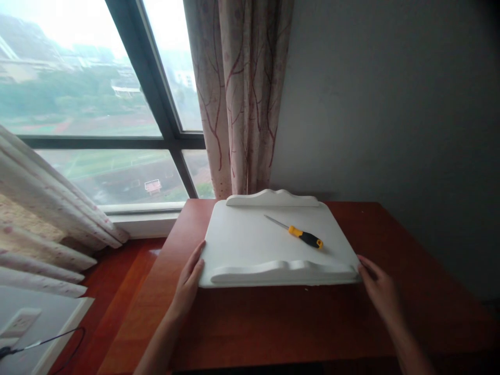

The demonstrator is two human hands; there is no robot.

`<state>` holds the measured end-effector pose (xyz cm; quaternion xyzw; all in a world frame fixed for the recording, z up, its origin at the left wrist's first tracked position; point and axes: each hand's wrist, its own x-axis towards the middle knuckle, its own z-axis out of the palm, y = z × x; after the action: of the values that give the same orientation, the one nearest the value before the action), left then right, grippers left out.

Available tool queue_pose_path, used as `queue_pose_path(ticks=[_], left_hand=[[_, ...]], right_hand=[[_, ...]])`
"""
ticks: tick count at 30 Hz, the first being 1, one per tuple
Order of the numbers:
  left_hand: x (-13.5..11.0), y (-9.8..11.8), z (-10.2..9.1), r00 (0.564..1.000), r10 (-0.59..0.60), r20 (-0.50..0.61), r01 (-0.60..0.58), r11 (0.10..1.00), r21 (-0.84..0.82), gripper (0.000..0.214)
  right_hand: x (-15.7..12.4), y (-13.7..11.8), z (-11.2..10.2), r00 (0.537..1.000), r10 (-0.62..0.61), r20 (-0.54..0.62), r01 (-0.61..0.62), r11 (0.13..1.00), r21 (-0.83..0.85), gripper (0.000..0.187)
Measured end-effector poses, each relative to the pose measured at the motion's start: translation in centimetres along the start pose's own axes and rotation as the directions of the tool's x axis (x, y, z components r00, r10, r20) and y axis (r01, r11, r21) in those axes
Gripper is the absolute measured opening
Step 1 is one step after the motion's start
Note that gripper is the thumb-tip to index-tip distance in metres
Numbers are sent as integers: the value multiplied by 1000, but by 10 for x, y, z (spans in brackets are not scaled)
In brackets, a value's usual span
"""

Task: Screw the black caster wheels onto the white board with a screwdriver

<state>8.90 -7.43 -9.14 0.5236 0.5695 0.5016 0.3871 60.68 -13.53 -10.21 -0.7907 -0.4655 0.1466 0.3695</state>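
Note:
A white board with rounded corners lies flat on the reddish-brown table. Raised wavy-topped strips run along its far edge and its near edge. My left hand grips the board's left side near the front corner, thumb on the rim and the other fingers partly hidden. At the front right corner, my right hand holds the edge, its fingertips partly out of sight. On top of the board, right of the middle, rests a screwdriver with a yellow and black handle, its shaft pointing to the far left. Neither hand touches it.
The table stands against a grey wall. Behind it hangs a patterned curtain beside a large window. At lower left are a wall socket and a dark cable, near the wooden floor.

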Motion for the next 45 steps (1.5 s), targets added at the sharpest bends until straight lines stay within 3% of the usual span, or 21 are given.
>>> queue_pose_path(ticks=[6, 12, 15, 17, 22, 25, 28, 34, 38, 43, 45], left_hand=[[-12, -2, -24, 999, -6, -36, 9, 998, 68, 63], [-12, 4, -28, 999, -2, -46, 5, 998, 68, 66], [-12, 5, -27, 999, -10, -49, 14, 997, 82, 64], [-13, 5, -27, 998, 0, -69, 7, 995, 97, 61], [-19, 15, -29, 958, 231, -168, -180, 945, 273, 40], [-26, 26, -27, 932, 344, -115, -277, 880, 385, 30], [-33, 35, -21, 905, 423, -33, -367, 821, 437, 24], [-39, 37, -13, 877, 469, 106, -469, 786, 404, 21], [-39, 37, -14, 881, 461, 105, -461, 790, 405, 21], [-39, 38, -18, 855, 494, 157, -513, 767, 384, 20], [-39, 39, -18, 850, 500, 168, -523, 762, 382, 20]], right_hand=[[-5, -20, 7, 999, -10, 53, 11, 1000, -12, 56], [11, -28, -2, 995, -47, 88, 57, 992, -114, 47], [20, -44, 2, 981, -186, 58, 194, 963, -187, 43], [24, -65, 11, 948, -318, 32, 318, 932, -172, 41], [24, -135, 38, 857, -480, 189, 489, 872, -3, 31], [24, -164, 53, 840, -497, 220, 499, 865, 48, 31], [25, -175, 66, 839, -499, 215, 499, 865, 62, 33], [24, -174, 77, 858, -478, 189, 473, 878, 71, 31], [30, -161, 62, 886, -436, 157, 432, 900, 57, 30], [46, -104, 21, 936, -337, 106, 337, 941, 14, 33], [50, -68, 7, 984, -177, 32, 178, 984, -17, 40]])
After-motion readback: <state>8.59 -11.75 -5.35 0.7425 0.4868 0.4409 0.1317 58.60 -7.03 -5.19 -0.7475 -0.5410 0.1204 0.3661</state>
